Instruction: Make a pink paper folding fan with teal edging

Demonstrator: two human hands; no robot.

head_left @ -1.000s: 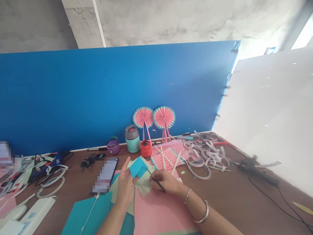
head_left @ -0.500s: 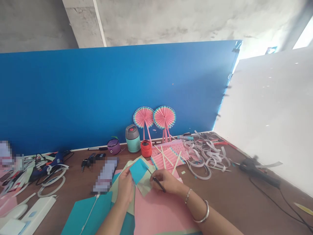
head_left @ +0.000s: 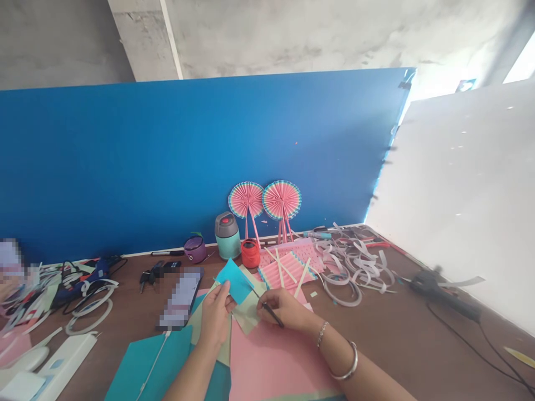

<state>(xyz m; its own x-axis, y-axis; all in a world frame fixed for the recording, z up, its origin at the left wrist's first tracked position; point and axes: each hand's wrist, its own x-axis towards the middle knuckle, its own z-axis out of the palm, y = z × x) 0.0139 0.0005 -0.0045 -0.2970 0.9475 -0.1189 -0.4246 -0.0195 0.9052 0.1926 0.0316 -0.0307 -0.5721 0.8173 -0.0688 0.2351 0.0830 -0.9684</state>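
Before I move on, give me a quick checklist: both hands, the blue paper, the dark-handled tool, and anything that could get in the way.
1. Left hand gripping the blue paper: ok, thumb on its face.
2. Right hand holding the dark-handled tool: ok.
3. Left fingertips away from the tool's tip: ok, a gap of blue paper shows between.
4. Tool's tip touching the paper: cannot tell; they overlap in view.
5. Nothing loose beneath the work: not ok, pale green sheet and pink sheet lie there.
6. White cable off both arms: ok.
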